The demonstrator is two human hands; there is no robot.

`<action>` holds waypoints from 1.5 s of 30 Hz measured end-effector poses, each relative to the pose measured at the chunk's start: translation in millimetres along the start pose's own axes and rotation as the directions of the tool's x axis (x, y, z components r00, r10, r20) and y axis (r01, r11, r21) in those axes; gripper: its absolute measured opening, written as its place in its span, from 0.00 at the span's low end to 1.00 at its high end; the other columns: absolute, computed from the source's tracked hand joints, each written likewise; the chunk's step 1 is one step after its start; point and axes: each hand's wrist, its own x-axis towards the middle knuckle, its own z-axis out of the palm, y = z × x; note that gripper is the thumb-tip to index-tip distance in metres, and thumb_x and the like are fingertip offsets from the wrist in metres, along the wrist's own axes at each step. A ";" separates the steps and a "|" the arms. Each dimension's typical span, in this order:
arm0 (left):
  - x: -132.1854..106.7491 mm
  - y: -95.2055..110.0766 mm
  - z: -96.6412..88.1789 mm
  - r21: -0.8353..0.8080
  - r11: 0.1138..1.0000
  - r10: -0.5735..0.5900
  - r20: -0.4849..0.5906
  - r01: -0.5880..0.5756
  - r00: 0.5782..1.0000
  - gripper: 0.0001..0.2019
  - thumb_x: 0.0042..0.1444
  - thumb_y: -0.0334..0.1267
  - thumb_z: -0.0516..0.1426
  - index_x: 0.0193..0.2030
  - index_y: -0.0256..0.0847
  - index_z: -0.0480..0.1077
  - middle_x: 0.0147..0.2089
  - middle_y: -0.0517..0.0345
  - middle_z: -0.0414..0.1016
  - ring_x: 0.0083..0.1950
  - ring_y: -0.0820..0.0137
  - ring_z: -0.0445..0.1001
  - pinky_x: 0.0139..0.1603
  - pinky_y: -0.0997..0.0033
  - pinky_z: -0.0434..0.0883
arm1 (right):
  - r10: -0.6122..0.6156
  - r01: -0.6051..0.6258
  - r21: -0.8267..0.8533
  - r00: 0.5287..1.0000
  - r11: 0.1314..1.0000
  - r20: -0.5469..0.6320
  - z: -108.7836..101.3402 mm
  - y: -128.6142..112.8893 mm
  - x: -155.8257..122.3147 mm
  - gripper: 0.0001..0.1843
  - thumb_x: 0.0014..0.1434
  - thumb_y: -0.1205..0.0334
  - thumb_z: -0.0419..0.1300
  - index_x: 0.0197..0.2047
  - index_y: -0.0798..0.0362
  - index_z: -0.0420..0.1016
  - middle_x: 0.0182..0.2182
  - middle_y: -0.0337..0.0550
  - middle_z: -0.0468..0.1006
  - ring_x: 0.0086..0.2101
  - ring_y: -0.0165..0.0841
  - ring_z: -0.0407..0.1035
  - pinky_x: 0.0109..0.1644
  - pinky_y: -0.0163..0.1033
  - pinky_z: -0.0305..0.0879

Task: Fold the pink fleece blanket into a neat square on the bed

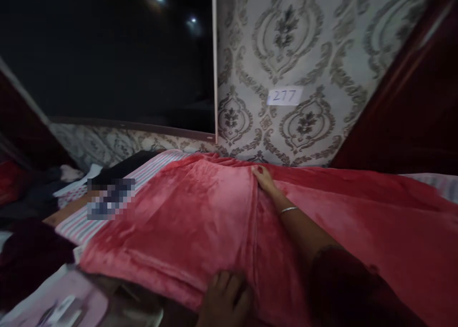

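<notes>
Across the bed [150,174] in front of me lies a red fleece blanket [186,222], folded over on itself so that a thick doubled edge runs along the near side. My right hand [264,179] reaches far out to the back of the blanket, close to the patterned wall [286,40]. It rests palm down on the fabric with the fingers [258,171] stretched flat and close together, pressing on a ridge where the cloth bunches rather than pinching it, as far as I can tell. A thin bangle [288,209] sits on that wrist.

My left hand [223,296] is at the near edge of the blanket, low in view. Its fingers [229,285] are curled loosely over the folded hem, touching it; whether they actually grip the cloth I cannot tell, since the lower part of the hand is cut off by the frame.

Under the blanket a striped sheet [77,224] shows on the left. A small paper label [284,96] with a number sticks on the wall above my right hand.
</notes>
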 end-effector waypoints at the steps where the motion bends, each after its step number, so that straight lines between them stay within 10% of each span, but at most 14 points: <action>1: 3.3 3.3 -1.8 -0.021 1.000 -0.007 -0.003 0.007 1.000 0.13 0.68 0.34 0.46 0.41 0.41 0.72 0.38 0.53 0.76 0.38 0.67 0.69 0.39 0.65 0.63 | -0.019 0.018 -0.050 1.000 0.999 -0.012 0.0 -0.4 -4.2 0.24 0.53 0.64 0.63 0.54 0.55 0.72 0.46 0.48 0.80 0.46 0.38 0.73 0.52 0.41 0.69; 9: 14.9 16.4 -22.8 -0.112 0.989 -0.073 0.190 0.095 0.979 0.06 0.63 0.29 0.53 0.45 0.35 0.70 0.42 0.51 0.75 0.41 0.67 0.67 0.41 0.62 0.60 | -0.251 0.181 -0.550 0.966 0.815 -0.054 -1.6 -4.8 -42.1 0.38 0.59 0.60 0.56 0.70 0.64 0.56 0.61 0.68 0.67 0.63 0.54 0.58 0.66 0.59 0.54; 13: 17.2 19.8 -26.1 -0.048 0.998 -0.020 0.369 0.040 0.929 0.07 0.62 0.35 0.58 0.45 0.36 0.69 0.43 0.53 0.73 0.40 0.67 0.66 0.40 0.63 0.59 | -0.509 0.569 -0.652 0.803 0.502 0.310 8.7 -4.0 -90.1 0.35 0.65 0.52 0.52 0.70 0.59 0.57 0.67 0.62 0.61 0.67 0.53 0.50 0.68 0.60 0.50; 20: 13.4 16.5 -44.5 -0.163 0.987 0.061 0.401 0.005 0.914 0.08 0.62 0.35 0.53 0.45 0.39 0.72 0.43 0.54 0.76 0.43 0.67 0.69 0.41 0.63 0.64 | -0.309 0.721 -0.630 0.693 0.288 0.651 17.5 0.6 -197.1 0.35 0.66 0.41 0.50 0.71 0.48 0.61 0.71 0.54 0.55 0.69 0.57 0.47 0.68 0.63 0.48; 25: 31.4 -45.9 -82.9 -0.056 0.977 -0.175 0.356 0.208 0.918 0.18 0.68 0.37 0.44 0.54 0.40 0.73 0.54 0.47 0.77 0.58 0.63 0.71 0.59 0.56 0.66 | -0.342 0.791 -0.553 0.612 0.261 0.713 4.0 -1.1 -236.6 0.34 0.67 0.42 0.51 0.72 0.43 0.58 0.73 0.50 0.51 0.70 0.55 0.42 0.69 0.66 0.45; 32: 16.7 -141.4 -88.9 0.420 0.815 -0.579 0.623 0.399 0.526 0.31 0.67 0.50 0.50 0.73 0.38 0.55 0.77 0.38 0.48 0.77 0.48 0.46 0.70 0.35 0.49 | -0.267 0.791 -0.527 0.604 0.310 0.751 -1.7 8.4 -265.1 0.33 0.68 0.44 0.50 0.74 0.41 0.53 0.73 0.47 0.48 0.71 0.54 0.39 0.69 0.67 0.44; 45: 4.0 -147.0 -87.5 0.421 0.819 -0.574 0.605 0.390 0.552 0.32 0.67 0.53 0.46 0.73 0.40 0.54 0.77 0.40 0.47 0.77 0.49 0.47 0.69 0.36 0.53 | -0.160 0.716 -0.573 0.669 0.398 0.725 -24.4 -6.2 -292.1 0.31 0.68 0.51 0.51 0.72 0.46 0.58 0.72 0.48 0.52 0.70 0.51 0.44 0.70 0.62 0.48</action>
